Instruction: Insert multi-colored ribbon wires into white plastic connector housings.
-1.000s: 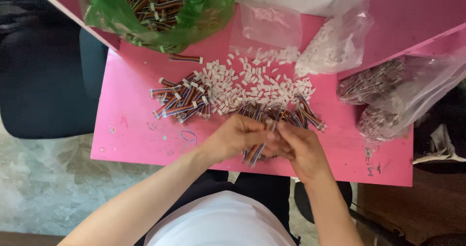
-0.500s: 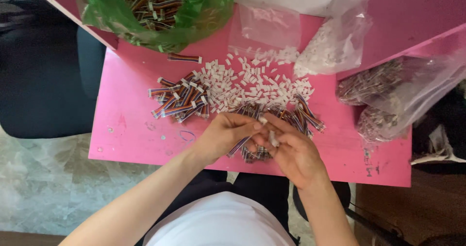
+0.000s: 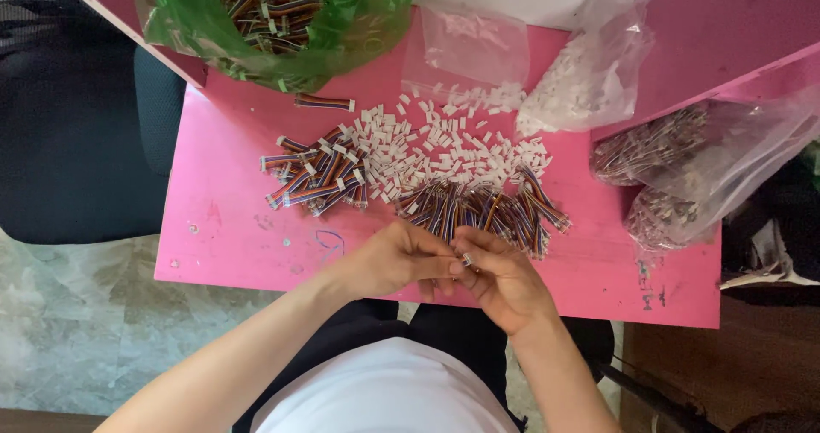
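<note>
My left hand [image 3: 397, 260] and my right hand [image 3: 500, 279] meet at the near edge of a pink table [image 3: 231, 228]. Their fingertips pinch a small white connector [image 3: 467, 258] on a short multicoloured ribbon cable; most of the cable is hidden in my fingers. Just beyond my hands lies a pile of multicoloured ribbon cables [image 3: 483, 211]. A second pile of cables with white ends [image 3: 316, 172] lies to the left. Between and behind them are several loose white plastic connectors [image 3: 444, 147].
A green plastic bag [image 3: 273, 19] full of cables sits at the far left. Clear plastic bags hold white connectors [image 3: 581, 78] and more cables [image 3: 683, 168] at the right. A dark chair [image 3: 77, 134] stands left of the table.
My hands have shifted slightly along the table's near edge and turned. The cable that hung below my fingers is now drawn up, with its white connector pinched between both hands' fingertips.
</note>
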